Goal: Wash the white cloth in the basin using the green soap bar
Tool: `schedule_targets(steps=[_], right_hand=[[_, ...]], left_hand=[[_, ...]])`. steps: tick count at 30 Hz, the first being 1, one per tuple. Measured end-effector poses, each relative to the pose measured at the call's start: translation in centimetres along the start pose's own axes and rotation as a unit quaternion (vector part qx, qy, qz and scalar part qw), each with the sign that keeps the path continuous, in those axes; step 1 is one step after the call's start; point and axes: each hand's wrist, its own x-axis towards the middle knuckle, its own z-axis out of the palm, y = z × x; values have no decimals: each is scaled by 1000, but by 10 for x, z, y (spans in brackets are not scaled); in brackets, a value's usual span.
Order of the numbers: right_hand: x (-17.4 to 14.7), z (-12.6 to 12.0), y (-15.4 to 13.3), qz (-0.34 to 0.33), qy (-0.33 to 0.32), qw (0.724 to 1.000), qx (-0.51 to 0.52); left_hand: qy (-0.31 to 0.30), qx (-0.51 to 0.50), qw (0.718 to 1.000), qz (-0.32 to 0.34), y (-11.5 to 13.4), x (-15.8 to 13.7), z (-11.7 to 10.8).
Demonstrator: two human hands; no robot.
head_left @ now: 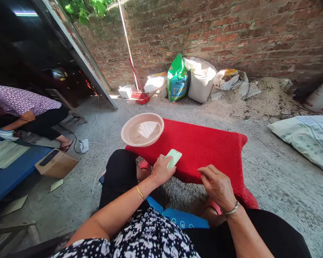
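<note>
My left hand (pixel 163 171) is closed around a pale green, phone-shaped slab (pixel 174 157) with rounded corners, tilted above the near edge of a red cloth-covered bench (pixel 204 143). To its right, my right hand (pixel 218 184) hovers by the bench's front edge, fingers bent and drawn toward the thumb. Whatever might be between those fingertips is hidden or too small to make out. A pale pink basin (pixel 125 134) of water rests on the bench's left end, beyond my left hand.
At left, a person (pixel 27 104) sits by a blue-topped table (pixel 13 179) bearing pale sheets. A cardboard box (pixel 57 166) with a dark phone on it and a white cable (pixel 107 147) lie on the floor. Sacks (pixel 201 84) line the brick wall; another sack (pixel 309 138) lies right.
</note>
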Motion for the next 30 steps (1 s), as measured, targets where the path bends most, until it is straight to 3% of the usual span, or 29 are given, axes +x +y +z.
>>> schedule_targets(steps=[4, 7, 9, 12, 15, 20, 24, 28, 30], right_hand=[[-1, 1, 0, -2, -2, 1000, -6], [-2, 2, 2, -4, -6, 1000, -14], [-3, 4, 3, -6, -9, 1000, -23], [-3, 8, 5, -10, -16, 999, -36], [-4, 12, 6, -13, -27, 999, -43], [-4, 14, 3, -9, -53, 997, -55], [-4, 12, 0, 3, -77, 996, -55], [-2, 13, -1, 16, -100, 993, -53], [-1, 14, -2, 23, -112, 992, -58]], left_hand=[[40, 84, 994, -64, -43, 21, -27], [28, 115, 990, -82, -57, 30, -29], [20, 103, 992, -75, -48, 31, -20], [-13, 45, 999, -10, -18, 32, -4], [-20, 13, 999, 30, 2, 48, -1], [21, 88, 995, -51, -3, 96, -12], [-3, 98, 992, -82, 16, 106, 3], [-63, 26, 997, 33, 60, 94, 26], [-75, -13, 995, 65, 69, 95, 28]])
